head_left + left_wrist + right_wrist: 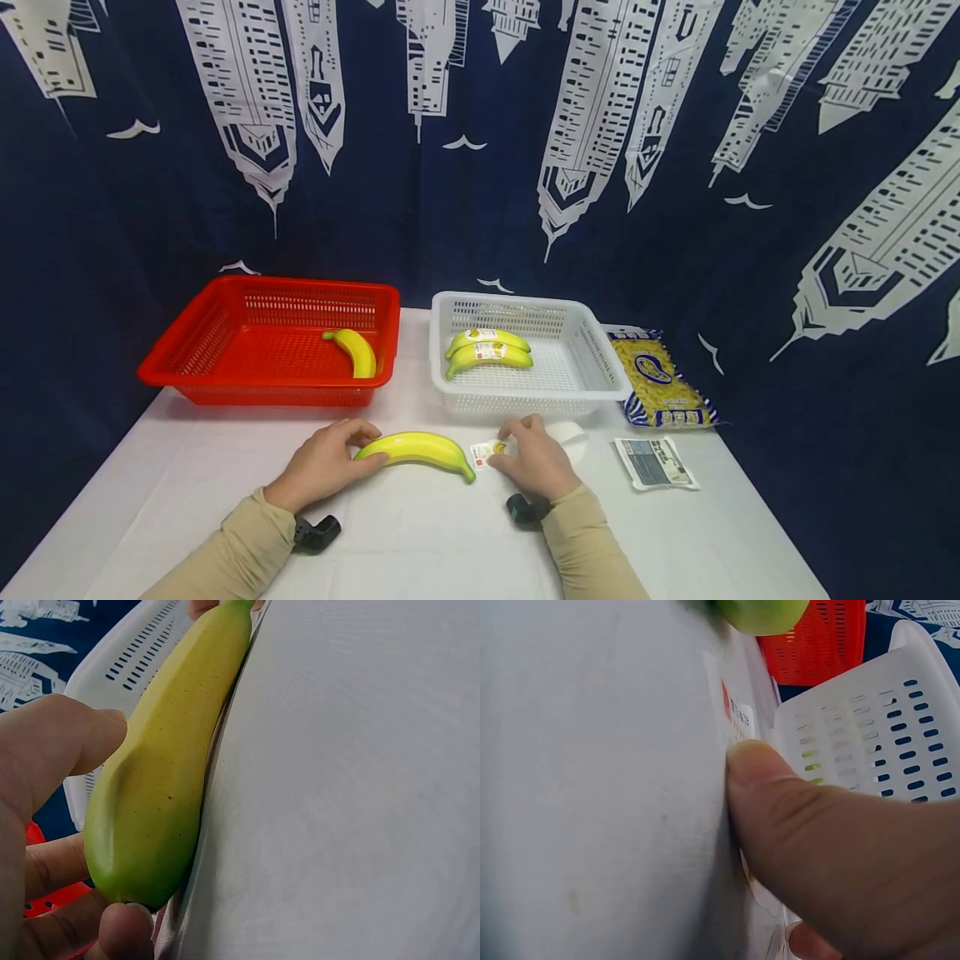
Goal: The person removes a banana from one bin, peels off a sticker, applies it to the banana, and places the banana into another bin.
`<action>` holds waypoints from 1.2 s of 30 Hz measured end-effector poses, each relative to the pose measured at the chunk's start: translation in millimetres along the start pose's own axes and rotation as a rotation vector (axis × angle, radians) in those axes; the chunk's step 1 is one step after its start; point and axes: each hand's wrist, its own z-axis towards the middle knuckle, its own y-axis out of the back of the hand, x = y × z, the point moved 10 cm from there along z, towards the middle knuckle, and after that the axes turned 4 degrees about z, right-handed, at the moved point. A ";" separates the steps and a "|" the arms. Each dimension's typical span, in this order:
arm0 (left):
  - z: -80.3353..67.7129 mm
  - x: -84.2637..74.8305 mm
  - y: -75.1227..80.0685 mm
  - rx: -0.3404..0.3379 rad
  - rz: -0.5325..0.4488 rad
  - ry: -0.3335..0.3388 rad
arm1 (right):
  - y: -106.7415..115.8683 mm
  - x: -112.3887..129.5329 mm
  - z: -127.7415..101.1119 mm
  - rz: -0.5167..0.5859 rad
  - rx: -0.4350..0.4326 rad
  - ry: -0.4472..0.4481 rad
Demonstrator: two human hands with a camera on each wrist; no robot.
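From the head view, the left hand (324, 462) steadies the banana (417, 448) on the near counter (420, 542), grip curled round its end, while the right hand (534, 458) pinches a small sticker (487, 452) beside the tip. Left wrist view: fingers (60, 742) cradle the fruit; right wrist view: thumb (780, 795) presses the label flat, so the labelling step looks underway and lifting it onto the peel seems next.

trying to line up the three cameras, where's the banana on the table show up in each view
Head: the banana lies at lower centre, left hand on its end.
Left wrist: fills the middle, running diagonally.
Right wrist: only its green tip at the top edge.
Shared landmark: the white basket.
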 end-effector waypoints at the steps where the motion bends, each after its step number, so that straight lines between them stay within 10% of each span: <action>1: 0.2 -0.2 0.0 0.000 0.001 0.000 | -0.3 -0.4 0.4 -0.002 -0.002 -0.001; 22: -1.5 -5.4 4.7 -0.028 -0.001 -0.003 | 8.4 -2.7 4.0 0.072 -0.095 -0.047; 30: -12.5 -35.5 21.8 -0.241 -0.078 -0.228 | 19.4 30.6 -3.1 0.405 -0.192 0.124; 36: -20.1 -67.3 4.4 -0.161 -0.334 -0.357 | 16.9 89.8 -16.0 0.295 -0.331 0.374</action>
